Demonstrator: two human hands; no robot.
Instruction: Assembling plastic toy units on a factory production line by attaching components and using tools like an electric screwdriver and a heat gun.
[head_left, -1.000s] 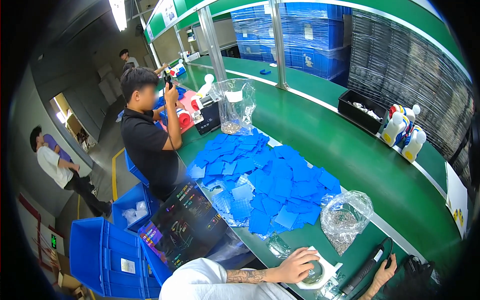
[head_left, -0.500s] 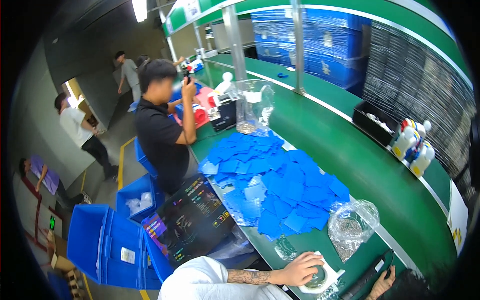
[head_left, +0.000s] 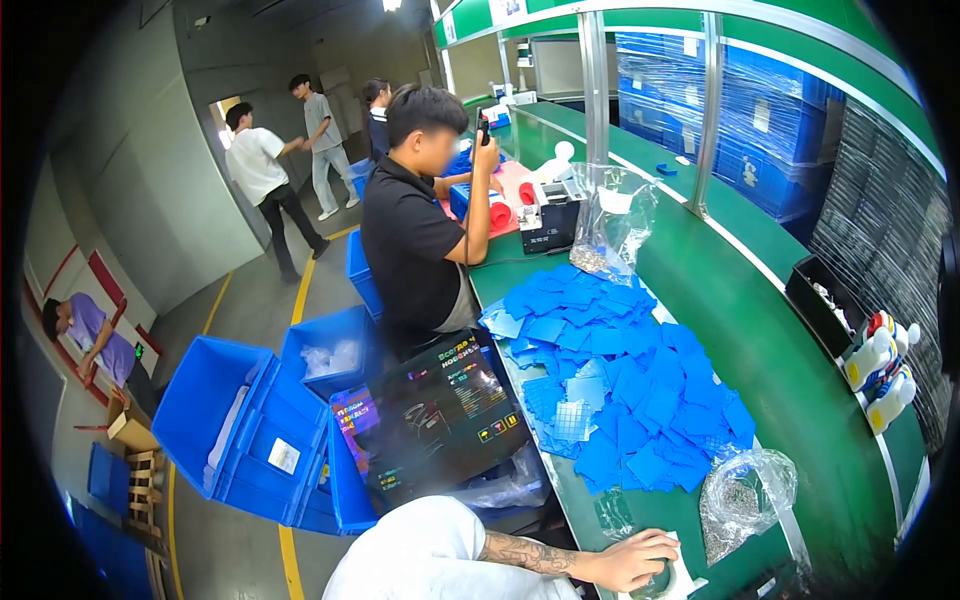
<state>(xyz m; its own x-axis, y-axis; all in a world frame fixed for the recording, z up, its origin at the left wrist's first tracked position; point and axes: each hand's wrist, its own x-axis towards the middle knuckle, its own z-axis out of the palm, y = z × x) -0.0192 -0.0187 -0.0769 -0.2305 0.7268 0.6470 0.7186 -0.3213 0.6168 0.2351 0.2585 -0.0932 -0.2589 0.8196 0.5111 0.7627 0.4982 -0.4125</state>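
Observation:
My left hand point(head_left: 640, 560), on a tattooed forearm, lies at the bottom edge on a white ring-shaped piece point(head_left: 678, 578) on the green bench point(head_left: 780, 380), fingers curled over it. My right hand is out of the picture. A clear bag of small parts point(head_left: 745, 500) stands just right of the hand. Beyond it spreads a heap of blue square plastic pieces point(head_left: 620, 370). A small clear packet point(head_left: 612, 512) lies at the bench edge next to my wrist.
A co-worker in a black shirt point(head_left: 415, 240) stands at the bench, holding a dark tool up. A black printed box point(head_left: 440, 420) and blue crates point(head_left: 250, 420) sit to my left. White bottles point(head_left: 880, 370) and a black tray point(head_left: 825, 300) stand at the right. Other people stand by the doorway.
The view has swung left and down toward the aisle. My right hand, seen at the lower right before, has dropped out of view. My left hand stays on the white ring.

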